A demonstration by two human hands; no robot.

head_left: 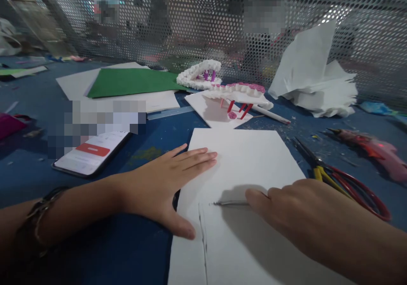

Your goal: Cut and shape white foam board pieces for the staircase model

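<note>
A white board or thick sheet (241, 157) lies in front of me on the blue table. My left hand (171, 172) rests flat on its left side, fingers spread. My right hand (295, 213) is closed around a thin, pointed grey tool (232, 203), most of it hidden inside the fist. The tool's tip is at or just above the sheet, near a short mark. A dark, uneven line (204, 238) runs down the sheet below my left thumb; I cannot tell whether it is drawn or cut.
Scissors (330, 174) with red and yellow handles and a pink glue gun (375, 149) lie on the right. A phone (95, 149) is at left. Behind stand a white model with red legs (238, 96), green paper (133, 81), crumpled white paper (318, 77) and a perforated metal screen (203, 22).
</note>
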